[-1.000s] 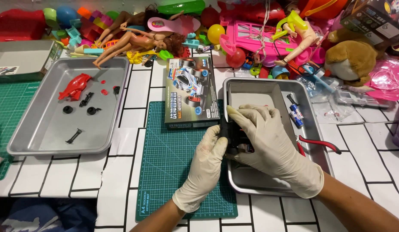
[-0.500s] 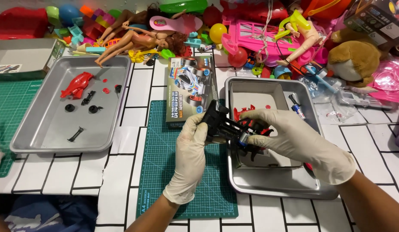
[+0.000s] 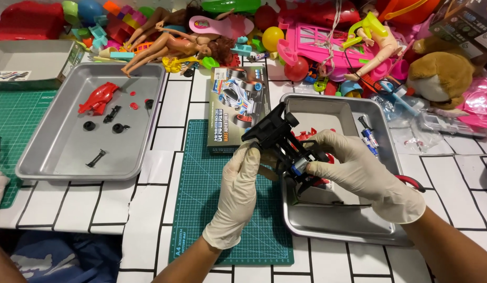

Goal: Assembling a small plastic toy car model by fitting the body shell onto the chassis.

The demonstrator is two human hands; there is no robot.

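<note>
Both my hands wear white gloves and hold a black toy car chassis above the left edge of the right metal tray. My left hand grips its near left end from below. My right hand clasps its right side, where red parts and a small motor show. The chassis is tilted, its far end pointing up and left. A red car body shell lies in the left metal tray with several small black parts.
A green cutting mat lies under my left hand, with the toy car box at its far end. Red-handled pliers and a small tool lie in the right tray. Dolls, a plush toy and plastic toys crowd the far edge.
The chassis has come up out of the right tray and tilted. My left hand moved from its side to under its near end; my right hand shifted right.
</note>
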